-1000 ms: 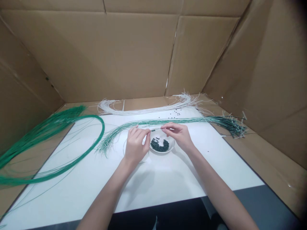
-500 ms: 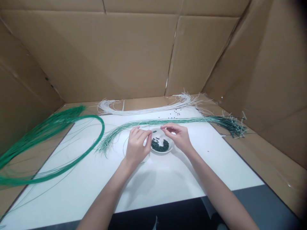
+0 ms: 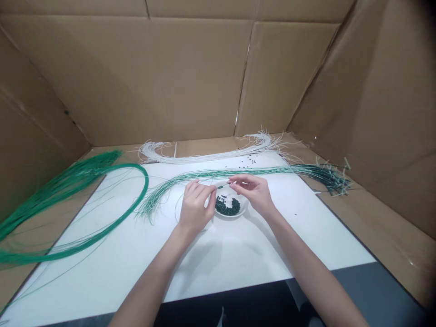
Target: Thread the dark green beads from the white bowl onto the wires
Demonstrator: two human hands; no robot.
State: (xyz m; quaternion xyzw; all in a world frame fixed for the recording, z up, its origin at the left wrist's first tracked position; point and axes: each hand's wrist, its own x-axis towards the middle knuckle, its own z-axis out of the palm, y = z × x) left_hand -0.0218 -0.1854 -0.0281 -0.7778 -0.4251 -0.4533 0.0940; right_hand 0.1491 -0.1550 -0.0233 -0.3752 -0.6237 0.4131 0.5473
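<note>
My left hand point(image 3: 196, 204) is closed in a pinch over the left rim of a small white dish point(image 3: 242, 210). A thin pale strand curves out beside this hand and seems to run to its fingertips. Opposite it, my right hand point(image 3: 252, 193) pinches something tiny, largely hidden by the fingers. Between the two pinches a short dark bead point(image 3: 220, 186) shows, apparently on the strand; whether it touches the dish is unclear. Small dark green beads point(image 3: 227, 209) lie heaped in the near part of the dish.
A bundle of green strands point(image 3: 218, 173) with dark beaded right ends lies behind the dish. White strands point(image 3: 211, 158) lie farther back, near scattered dark beads point(image 3: 252, 159). A large green coil point(image 3: 145, 181) rests at left. Cardboard walls point(image 3: 190, 77) enclose the white table surface point(image 3: 238, 263).
My right hand has shifted very slightly to the right, still pinching. My left hand stays almost where it was, and the dish and strand bundles have not moved.
</note>
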